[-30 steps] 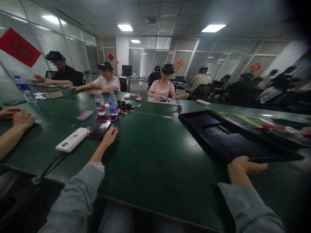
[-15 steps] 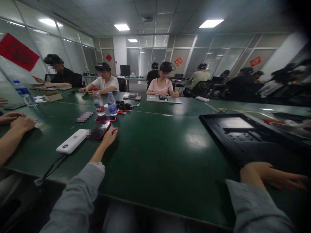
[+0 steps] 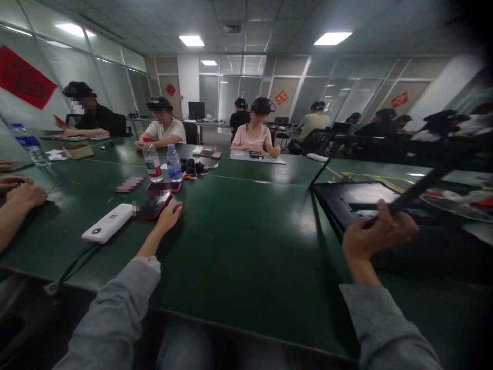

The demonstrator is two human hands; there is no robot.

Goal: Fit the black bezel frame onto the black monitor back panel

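My left hand [image 3: 168, 215] lies on the green table [image 3: 246, 231] with fingers stretched out, its tips touching a red-cased phone [image 3: 156, 204]. A second red phone [image 3: 164, 186] lies just behind it and a white power bank [image 3: 107, 222] sits to its left. My right hand [image 3: 375, 232] is closed on the near edge of a large flat black panel [image 3: 362, 198], which is tilted up off the table on the right. Both my arms wear grey sleeves.
Two water bottles [image 3: 153, 162] stand mid-table beside small black parts [image 3: 193, 167]. Another person's hands [image 3: 21, 192] rest at the left edge. Several people with head-worn devices sit across the table. A cable [image 3: 73, 267] runs off the front edge.
My right hand went from lying flat on the black panel to gripping its near edge and lifting it. The panel shifted right and tilted up. My left hand stayed at the phone.
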